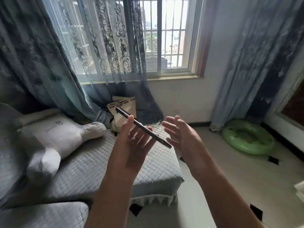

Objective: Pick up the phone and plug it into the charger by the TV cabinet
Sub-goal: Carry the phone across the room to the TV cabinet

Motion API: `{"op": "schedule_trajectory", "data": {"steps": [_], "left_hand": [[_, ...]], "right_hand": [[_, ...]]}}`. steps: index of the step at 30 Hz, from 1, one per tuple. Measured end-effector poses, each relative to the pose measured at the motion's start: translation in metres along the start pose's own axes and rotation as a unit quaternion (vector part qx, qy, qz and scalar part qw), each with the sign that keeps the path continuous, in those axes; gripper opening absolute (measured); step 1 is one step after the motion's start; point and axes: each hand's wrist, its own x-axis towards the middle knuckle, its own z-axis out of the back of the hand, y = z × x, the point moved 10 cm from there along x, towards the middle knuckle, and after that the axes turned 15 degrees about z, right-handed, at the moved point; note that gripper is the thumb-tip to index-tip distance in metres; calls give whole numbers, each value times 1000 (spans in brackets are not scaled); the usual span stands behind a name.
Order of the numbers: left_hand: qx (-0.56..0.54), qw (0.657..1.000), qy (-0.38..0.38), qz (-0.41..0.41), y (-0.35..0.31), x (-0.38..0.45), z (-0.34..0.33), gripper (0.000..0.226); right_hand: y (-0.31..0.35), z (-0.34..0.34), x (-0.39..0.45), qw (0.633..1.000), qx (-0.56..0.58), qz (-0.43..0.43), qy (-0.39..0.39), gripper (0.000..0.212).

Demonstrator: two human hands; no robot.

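A dark, thin phone (144,128) is held edge-on in the air above the sofa, slanting from upper left down to lower right. My left hand (131,145) grips it between thumb and fingertips, palm turned up. My right hand (182,135) hovers just right of the phone's lower end, fingers spread and empty, not touching it. No charger or TV cabinet is in view.
A grey quilted sofa (102,165) fills the lower left, with a grey and white plush toy (49,140) on it. A paper bag (122,107) stands by the curtains under the window. A green inflatable ring (246,137) lies on the tiled floor at right.
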Motion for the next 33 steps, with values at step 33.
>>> {"op": "schedule_trajectory", "data": {"steps": [33], "left_hand": [[-1,962,183,201,-47,401,-199,73]], "right_hand": [[44,181,327,955,-120,148,-229,44]]}}
